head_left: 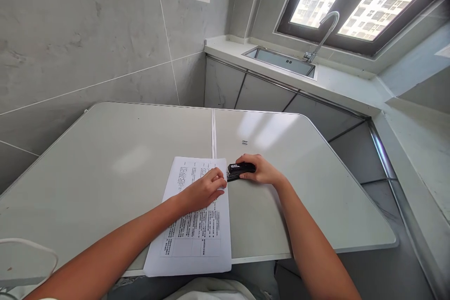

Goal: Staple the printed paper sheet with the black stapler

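Printed paper (190,243) lies on the table with its lower edge hanging over the front; whether it is one sheet or a stack, I cannot tell. Across it reaches my left hand (207,188), its fingers bent and closed at the right edge of the paper. My right hand (260,169) is wrapped round a black stapler (242,168), which lies low over the table. The stapler's front end meets the paper's right edge, close to my left fingertips. Its jaw is partly hidden there. Beyond the stapler lie two small strips of staples (244,142).
The light folding table (105,159) has a seam (213,133) down its middle. A white cable (31,242) curves at the lower left. Behind stand a counter (344,82) with a sink (281,60) and tap (325,33), a window and a tiled wall (87,23).
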### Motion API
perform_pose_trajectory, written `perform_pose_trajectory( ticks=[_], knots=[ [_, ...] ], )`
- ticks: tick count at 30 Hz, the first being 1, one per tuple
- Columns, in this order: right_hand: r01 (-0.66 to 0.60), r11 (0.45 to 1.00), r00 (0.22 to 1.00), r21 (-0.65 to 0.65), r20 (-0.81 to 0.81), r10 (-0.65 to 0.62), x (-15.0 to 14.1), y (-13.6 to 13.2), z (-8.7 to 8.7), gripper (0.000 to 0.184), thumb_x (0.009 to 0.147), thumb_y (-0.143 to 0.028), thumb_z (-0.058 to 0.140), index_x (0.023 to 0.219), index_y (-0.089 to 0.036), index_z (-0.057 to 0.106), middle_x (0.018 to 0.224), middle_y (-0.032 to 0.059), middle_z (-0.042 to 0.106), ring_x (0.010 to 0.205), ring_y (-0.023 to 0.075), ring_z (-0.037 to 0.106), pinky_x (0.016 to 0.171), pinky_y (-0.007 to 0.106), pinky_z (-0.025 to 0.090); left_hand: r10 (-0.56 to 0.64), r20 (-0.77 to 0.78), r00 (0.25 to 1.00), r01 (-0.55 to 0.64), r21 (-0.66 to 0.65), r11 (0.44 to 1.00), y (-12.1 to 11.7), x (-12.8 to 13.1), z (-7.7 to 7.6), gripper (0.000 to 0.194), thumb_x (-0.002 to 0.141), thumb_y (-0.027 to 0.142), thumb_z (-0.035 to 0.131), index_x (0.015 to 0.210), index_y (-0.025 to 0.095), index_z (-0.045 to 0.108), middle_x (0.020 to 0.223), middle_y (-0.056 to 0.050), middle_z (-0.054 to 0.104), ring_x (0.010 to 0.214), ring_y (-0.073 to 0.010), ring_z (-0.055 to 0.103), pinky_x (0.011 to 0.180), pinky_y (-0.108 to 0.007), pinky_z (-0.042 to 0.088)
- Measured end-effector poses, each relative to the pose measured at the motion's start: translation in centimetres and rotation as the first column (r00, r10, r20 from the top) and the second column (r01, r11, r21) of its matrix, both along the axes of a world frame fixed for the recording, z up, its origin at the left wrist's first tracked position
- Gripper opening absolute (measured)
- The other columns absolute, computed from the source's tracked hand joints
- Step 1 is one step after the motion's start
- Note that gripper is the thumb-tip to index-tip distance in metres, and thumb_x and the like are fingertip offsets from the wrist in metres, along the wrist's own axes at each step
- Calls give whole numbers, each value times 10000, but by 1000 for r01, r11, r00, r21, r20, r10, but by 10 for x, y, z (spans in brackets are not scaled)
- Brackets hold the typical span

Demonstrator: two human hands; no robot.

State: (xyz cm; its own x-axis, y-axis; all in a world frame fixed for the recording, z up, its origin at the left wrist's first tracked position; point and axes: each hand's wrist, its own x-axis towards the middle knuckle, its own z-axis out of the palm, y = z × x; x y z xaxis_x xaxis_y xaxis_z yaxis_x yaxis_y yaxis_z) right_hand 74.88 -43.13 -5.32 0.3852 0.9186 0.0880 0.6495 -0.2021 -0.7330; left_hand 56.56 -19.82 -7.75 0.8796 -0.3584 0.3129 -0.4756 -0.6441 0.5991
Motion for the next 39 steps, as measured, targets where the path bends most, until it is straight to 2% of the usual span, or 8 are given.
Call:
perform_pose_trajectory(
  ticks=[4,9,15,20,25,29,35,39],
  knots=[
    [25,999,1000,33,17,-25,-3,3,-2,291,896,-345,740,1159,-230,695,1020,59,709,889,210,644,760,306,489,-5,66,998,2,42,999,-3,-1,0,174,1026,182,489,1062,208,657,1115,-104,585,995,-204,611,786,-320,566],
    [40,998,997,48,63,-43,-6,6,-1,282,908,-329,729,1175,-239,705,1021,66,716,900,223,656,791,331,504,119,87,989,-126,71,990,1,0,-4,311,1032,131,425,1233,204,651,1245,-120,645,1142,-232,645,914,-396,605],
    [114,990,988,89,99,-122,-11,11,0,316,932,-287,692,1247,-265,693,1074,71,719,956,241,657,866,376,521,-99,166,981,62,213,975,-9,-1,-4,369,1022,97,419,1336,143,608,1339,-146,670,1311,-274,595,1083,-465,540],
    [178,978,970,105,151,-192,-10,13,-7,247,928,-256,683,1175,-247,684,1055,80,720,985,263,644,879,405,522,-71,116,991,40,250,967,-6,-2,5,392,978,119,490,1350,157,608,1403,-154,637,1352,-307,563,1168,-547,444],
    [165,982,971,90,161,-178,-9,13,-9,281,906,-198,681,1183,-247,671,1070,72,713,965,250,651,859,387,519,-128,23,991,115,315,942,5,-3,3,532,971,99,427,1500,116,476,1478,-156,591,1468,-257,468,1287,-497,280],
    [177,981,972,77,141,-186,-10,13,-7,292,917,-238,697,1208,-246,675,1077,73,718,963,250,659,865,393,527,-80,64,995,49,381,923,0,-1,-1,568,1033,249,434,1590,164,366,1610,-138,463,1549,-296,338,1297,-583,164],
    [184,979,970,83,143,-195,-11,13,-4,313,950,-261,668,1263,-277,669,1123,58,732,1028,255,662,911,404,535,125,113,986,-160,405,900,-2,0,4,443,1037,284,470,1465,198,548,1468,-178,561,1416,-302,502,1243,-591,293],
    [188,980,968,71,153,-197,-11,13,-3,305,946,-245,670,1249,-280,673,1119,52,734,1017,247,667,904,393,536,99,77,992,-123,434,893,5,-1,3,488,1059,358,460,1536,254,474,1606,-135,447,1498,-317,407,1241,-615,286]
  ],
)
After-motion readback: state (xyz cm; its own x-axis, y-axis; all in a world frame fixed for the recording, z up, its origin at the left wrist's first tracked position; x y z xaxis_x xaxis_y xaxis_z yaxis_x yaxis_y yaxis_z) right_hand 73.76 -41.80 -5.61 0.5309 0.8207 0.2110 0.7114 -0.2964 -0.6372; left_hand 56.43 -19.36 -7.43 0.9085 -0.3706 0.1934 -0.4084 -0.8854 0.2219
